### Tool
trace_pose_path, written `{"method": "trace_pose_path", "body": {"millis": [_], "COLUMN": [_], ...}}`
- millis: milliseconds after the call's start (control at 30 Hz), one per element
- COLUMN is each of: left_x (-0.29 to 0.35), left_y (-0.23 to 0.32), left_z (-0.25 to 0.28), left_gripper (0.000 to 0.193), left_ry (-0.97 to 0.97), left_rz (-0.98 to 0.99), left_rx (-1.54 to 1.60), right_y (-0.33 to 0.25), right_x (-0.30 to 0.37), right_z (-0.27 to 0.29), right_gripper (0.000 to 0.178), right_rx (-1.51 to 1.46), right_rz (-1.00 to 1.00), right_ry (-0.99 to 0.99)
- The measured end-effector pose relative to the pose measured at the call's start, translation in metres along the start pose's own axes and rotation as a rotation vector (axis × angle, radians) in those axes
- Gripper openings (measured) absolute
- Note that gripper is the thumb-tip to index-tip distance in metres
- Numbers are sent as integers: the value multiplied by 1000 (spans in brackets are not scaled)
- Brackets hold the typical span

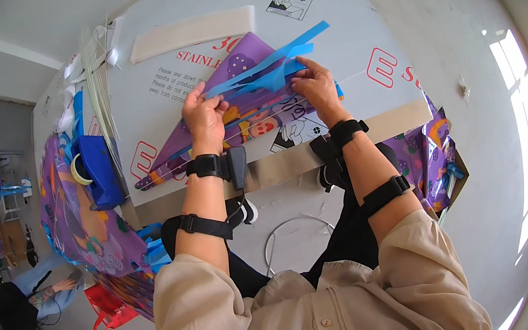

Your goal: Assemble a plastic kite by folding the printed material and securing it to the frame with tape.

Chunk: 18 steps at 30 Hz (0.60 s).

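A folded purple kite (246,55) with a colourful cartoon print lies on the table in front of me, its narrow tip pointing to the near left. Several light-blue strips (274,76) run across its top. My left hand (205,118) is at the left end of these strips, thumb and fingers closed on a blue strip and the purple fabric beneath. At the right end, my right hand (315,87) pinches the blue strips between thumb and fingers. A thin pale rod or line extends along the kite's near side and past my right hand.
The table (354,35) has a printed protective film. A blue tape dispenser (100,172) and thin pale rods (97,87) are at its left; a white foam strip (193,33) lies behind. Purple printed fabric (84,219) hangs at the left. Another person (24,317) is at far left.
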<state>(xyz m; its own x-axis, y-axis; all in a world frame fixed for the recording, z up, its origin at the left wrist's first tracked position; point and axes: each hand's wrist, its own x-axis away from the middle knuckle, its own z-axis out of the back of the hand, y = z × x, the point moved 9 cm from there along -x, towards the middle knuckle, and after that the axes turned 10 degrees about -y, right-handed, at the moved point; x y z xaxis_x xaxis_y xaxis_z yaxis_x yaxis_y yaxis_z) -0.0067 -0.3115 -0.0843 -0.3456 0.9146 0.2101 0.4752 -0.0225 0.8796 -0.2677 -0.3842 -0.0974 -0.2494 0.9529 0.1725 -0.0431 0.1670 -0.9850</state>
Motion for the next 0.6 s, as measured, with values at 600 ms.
{"method": "trace_pose_path", "body": {"millis": [600], "left_x": [29], "left_y": [92], "left_z": [-30], "left_gripper": [37], "left_ry": [-156], "left_rz": [-774], "left_rx": [-1382], "right_y": [2], "right_x": [-5], "right_z": [1], "right_gripper": [44], "right_rx": [296], "right_rz": [27], "right_ry": [101]}}
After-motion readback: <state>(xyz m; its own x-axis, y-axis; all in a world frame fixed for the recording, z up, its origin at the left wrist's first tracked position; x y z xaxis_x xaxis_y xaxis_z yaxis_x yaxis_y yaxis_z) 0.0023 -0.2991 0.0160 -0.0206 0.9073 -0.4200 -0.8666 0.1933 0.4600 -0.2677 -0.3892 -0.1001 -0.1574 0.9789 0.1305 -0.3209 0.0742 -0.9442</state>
